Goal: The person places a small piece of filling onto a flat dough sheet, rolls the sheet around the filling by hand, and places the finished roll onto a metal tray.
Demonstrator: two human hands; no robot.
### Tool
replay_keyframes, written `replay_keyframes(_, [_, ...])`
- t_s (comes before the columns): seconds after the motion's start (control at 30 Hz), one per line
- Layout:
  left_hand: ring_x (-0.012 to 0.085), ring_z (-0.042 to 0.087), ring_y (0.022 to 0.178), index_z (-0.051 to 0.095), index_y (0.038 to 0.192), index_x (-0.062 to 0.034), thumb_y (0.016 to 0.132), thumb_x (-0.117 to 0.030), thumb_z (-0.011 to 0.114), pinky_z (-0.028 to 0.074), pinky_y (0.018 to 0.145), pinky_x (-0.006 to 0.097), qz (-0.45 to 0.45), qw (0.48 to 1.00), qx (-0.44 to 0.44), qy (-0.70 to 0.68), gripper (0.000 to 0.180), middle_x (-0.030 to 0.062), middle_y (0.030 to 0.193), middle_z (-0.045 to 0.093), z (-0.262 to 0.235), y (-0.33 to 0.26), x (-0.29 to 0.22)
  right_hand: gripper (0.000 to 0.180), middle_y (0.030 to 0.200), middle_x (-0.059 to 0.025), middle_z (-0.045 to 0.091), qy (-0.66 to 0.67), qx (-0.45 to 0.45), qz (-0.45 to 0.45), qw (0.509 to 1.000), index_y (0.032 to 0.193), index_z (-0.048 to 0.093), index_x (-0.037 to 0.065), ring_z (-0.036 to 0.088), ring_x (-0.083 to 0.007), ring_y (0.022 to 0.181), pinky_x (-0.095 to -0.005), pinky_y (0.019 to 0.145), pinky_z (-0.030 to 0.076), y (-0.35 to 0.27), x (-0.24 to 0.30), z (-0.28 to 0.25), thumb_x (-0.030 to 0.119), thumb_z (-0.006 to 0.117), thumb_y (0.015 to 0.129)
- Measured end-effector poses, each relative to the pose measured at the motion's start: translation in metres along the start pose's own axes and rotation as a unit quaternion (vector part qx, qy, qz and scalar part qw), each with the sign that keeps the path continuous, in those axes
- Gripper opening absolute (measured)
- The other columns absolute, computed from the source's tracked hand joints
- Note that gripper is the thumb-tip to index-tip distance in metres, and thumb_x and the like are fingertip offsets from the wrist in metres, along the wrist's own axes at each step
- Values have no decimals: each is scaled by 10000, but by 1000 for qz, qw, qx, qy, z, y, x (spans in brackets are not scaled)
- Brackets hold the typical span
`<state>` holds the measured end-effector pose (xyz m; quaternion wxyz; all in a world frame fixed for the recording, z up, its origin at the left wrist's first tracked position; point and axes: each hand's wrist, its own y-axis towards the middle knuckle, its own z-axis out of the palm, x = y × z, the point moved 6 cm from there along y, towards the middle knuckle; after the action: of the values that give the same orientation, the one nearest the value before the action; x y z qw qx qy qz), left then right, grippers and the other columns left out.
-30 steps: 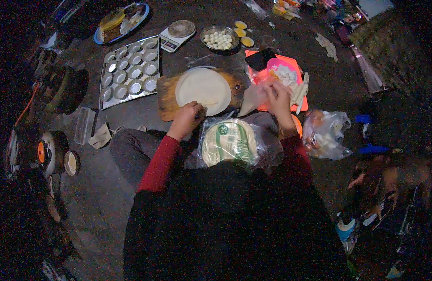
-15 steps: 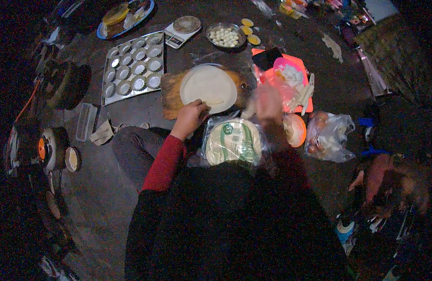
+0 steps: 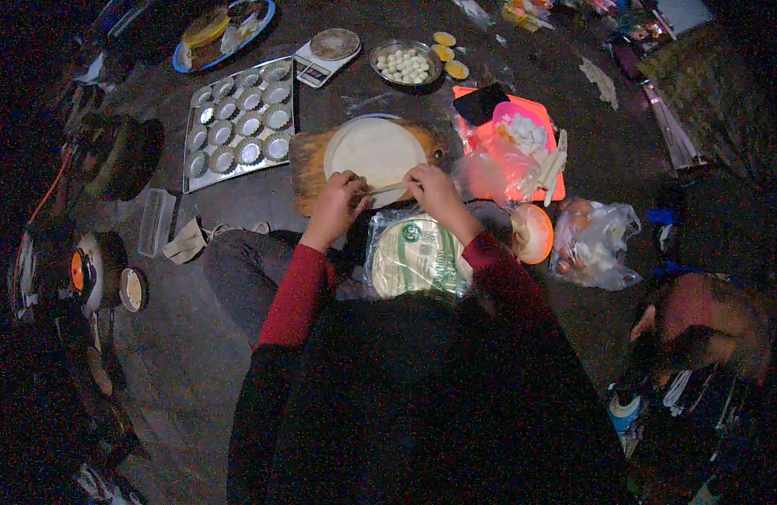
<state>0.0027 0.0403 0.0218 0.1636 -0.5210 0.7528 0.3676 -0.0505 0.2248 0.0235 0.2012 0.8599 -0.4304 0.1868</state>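
Note:
A round pale flatbread (image 3: 374, 148) lies on a wooden board (image 3: 308, 165) on the floor in front of me. My left hand (image 3: 336, 202) and my right hand (image 3: 431, 187) are both at its near edge, pinching the edge and folding it over between them. Just below my hands, a clear bag of round flatbreads (image 3: 416, 257) rests on my lap.
A metal tray of small tart moulds (image 3: 241, 124) lies left of the board. Behind are a kitchen scale (image 3: 325, 55), a bowl of small white balls (image 3: 404, 63) and an orange tray (image 3: 523, 139). A plastic bag (image 3: 595, 244) sits right. Another person's arm (image 3: 700, 316) shows at right.
My right hand came back from the orange tray at the right to the near edge of the flatbread. My left hand stayed at the edge and now pinches it too.

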Motion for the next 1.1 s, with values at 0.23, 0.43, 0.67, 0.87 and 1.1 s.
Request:
replay_keyframes(0.23, [352,607,830,667,926,-5,843,-125,647,486,754,418,-90,994,48,-23,148,177,856,648,2,8,16,188,919,-168,651,62,20,94,993,896,657,31,630,-370,854,-447,777,503,10,-12,0,209,606,857])
replay_keyframes(0.43, [352,643,791,655,966,0,845,-117,644,504,710,411,-160,984,42,-66,169,192,866,666,10,14,31,150,874,-127,672,61,-13,87,994,907,658,74,651,-299,807,-390,708,509,17,-17,2,213,651,849])
replay_keyframes(0.67, [335,616,846,653,997,-56,790,-99,661,503,742,406,-91,995,21,19,211,142,917,648,9,18,22,133,915,-138,643,20,0,84,996,925,625,83,616,-352,867,-458,760,494,17,-9,6,192,567,875])
replay_keyframes(0.87, [305,571,863,656,962,-57,775,-110,660,490,759,405,38,990,61,124,195,102,893,604,15,25,-7,122,910,-112,600,-32,7,38,999,906,638,104,587,-329,905,-435,779,488,17,-4,9,183,555,867])
replay_keyframes(1.1, [313,573,858,650,926,-29,818,-150,639,494,753,406,36,993,51,97,163,119,872,594,23,29,3,166,998,-94,559,-87,-2,-135,987,949,650,62,543,-283,983,-392,845,477,15,11,15,127,610,802])
